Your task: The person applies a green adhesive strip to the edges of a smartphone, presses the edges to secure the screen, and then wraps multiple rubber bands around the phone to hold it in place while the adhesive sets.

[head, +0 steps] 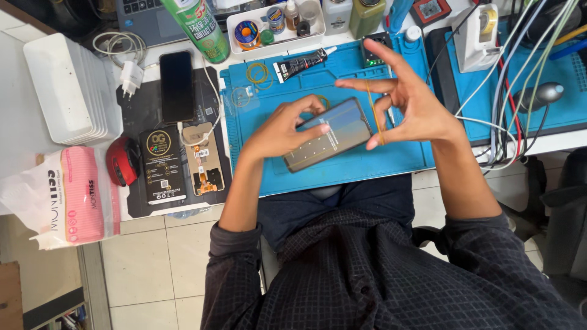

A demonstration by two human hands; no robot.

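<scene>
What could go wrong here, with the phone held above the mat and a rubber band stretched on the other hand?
The left hand alone pinches the dark phone by one end, above the blue mat; it might slip and drop. The right hand stretches a yellow rubber band over spread fingers; it could snap off or flick the screen. Loose cables lie close beside the right wrist and might snag.

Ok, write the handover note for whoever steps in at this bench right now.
Left hand: grips the dark smartphone by its left end, above the blue work mat.
Right hand: fingers spread, a yellow rubber band stretched across them beside the phone's right end.
Done: phone lifted, band opened out.
Left: the band is not yet around the phone.
Nearby: another rubber band and a black tube on the mat.
</scene>
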